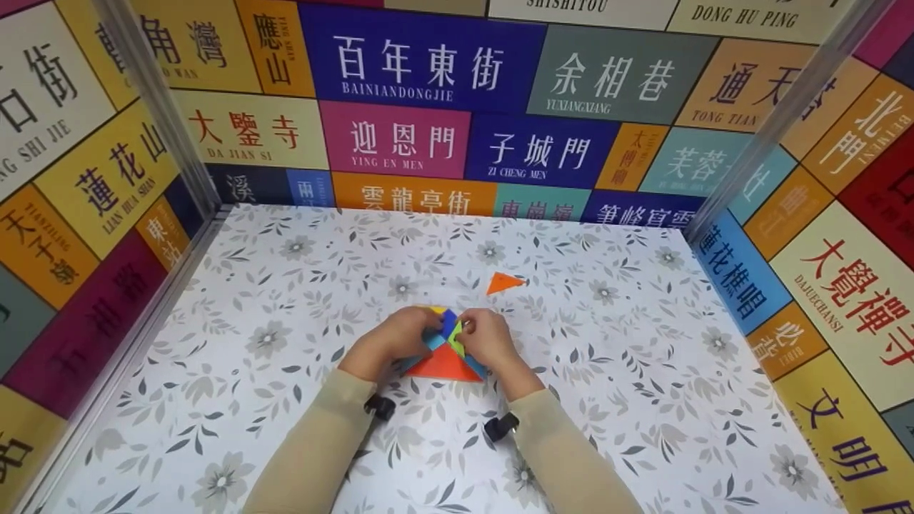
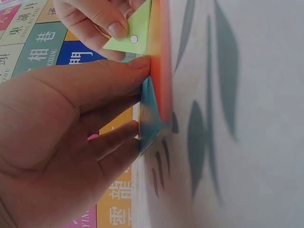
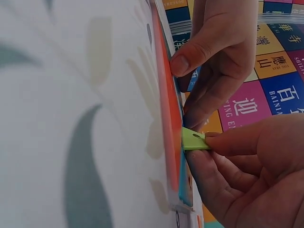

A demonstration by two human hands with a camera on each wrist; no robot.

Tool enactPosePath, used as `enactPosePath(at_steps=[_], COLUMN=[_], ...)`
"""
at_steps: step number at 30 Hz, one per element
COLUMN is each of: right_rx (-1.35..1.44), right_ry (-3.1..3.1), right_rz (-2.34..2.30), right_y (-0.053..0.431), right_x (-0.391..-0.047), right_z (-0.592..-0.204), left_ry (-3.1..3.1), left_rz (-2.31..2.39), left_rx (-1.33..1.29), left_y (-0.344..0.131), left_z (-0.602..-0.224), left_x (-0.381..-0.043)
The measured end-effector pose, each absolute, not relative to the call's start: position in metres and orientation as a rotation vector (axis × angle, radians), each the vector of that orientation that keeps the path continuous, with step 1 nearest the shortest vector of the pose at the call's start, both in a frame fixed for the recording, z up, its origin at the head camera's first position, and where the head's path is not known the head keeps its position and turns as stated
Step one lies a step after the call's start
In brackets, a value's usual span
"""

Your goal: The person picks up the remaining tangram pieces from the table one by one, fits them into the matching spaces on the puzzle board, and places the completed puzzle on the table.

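In the head view, flat tangram pieces lie together on the table: a large red-orange triangle [image 1: 443, 365], a light blue piece [image 1: 433, 341], a dark blue piece [image 1: 448, 325] and a bit of yellow piece [image 1: 436, 310]. My right hand [image 1: 490, 341] pinches a lime-green tangram piece [image 2: 140, 35] between thumb and fingers. It stands tilted up from the flat pieces, with a small round dot on its face. With fairly straight fingers, my left hand [image 1: 401, 334] rests along the left side of the set, thumb at the red-orange triangle's edge. Both hands partly hide the pieces.
A separate orange triangle [image 1: 504, 282] lies farther back, right of centre. White cloth [image 1: 285, 414] with grey flowers and leaves covers the table. Panels [image 1: 428, 61] of colourful street-name signs stand around the back and sides. A black wrist camera [image 1: 501, 427] sits on the right sleeve.
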State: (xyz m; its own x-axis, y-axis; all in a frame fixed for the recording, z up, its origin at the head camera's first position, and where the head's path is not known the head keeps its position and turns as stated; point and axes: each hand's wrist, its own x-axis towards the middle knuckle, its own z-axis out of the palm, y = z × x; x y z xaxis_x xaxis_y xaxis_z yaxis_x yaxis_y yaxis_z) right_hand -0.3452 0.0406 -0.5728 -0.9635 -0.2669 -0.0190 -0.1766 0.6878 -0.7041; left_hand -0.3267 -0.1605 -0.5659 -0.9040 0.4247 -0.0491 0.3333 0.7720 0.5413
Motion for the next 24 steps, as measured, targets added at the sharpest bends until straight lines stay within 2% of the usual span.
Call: enactPosePath(at_steps=[24], right_rx=[-0.353], right_ry=[2.823], right_rz=[-1.1], right_y=[0.0424], right_x=[-0.3492], right_z=[-0.5804], left_ry=[2.825], left_rz=[0.778], left_rx=[0.643], left_y=[-0.16], left_z=[-0.5659], left_x=[-0.3274])
